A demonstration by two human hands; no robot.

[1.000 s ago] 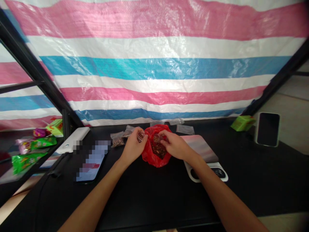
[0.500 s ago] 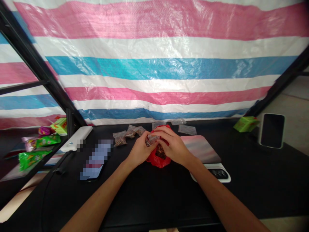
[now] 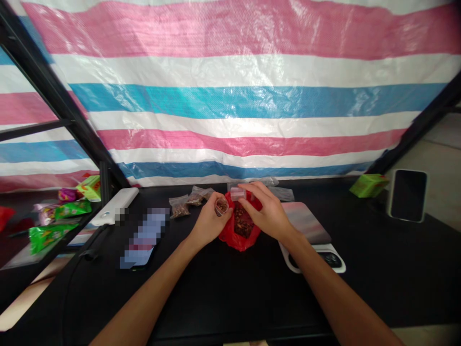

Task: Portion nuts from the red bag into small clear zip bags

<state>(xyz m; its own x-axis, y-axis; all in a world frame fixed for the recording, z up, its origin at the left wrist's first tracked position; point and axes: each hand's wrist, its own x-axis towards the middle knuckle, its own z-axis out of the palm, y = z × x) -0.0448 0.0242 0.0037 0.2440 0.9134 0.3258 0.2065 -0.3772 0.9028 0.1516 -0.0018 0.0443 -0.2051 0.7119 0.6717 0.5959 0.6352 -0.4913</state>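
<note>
Both hands at work over the red bag, each pinching something small.

Left hand is closed on a small clear pouch with brown bits in its open mouth. Right hand grips a clear plastic piece in its fingertips, just above the red bag. That bag sits open between the two hands on the black bench, with filled pouches lying just left and a white scale to the right.
</note>
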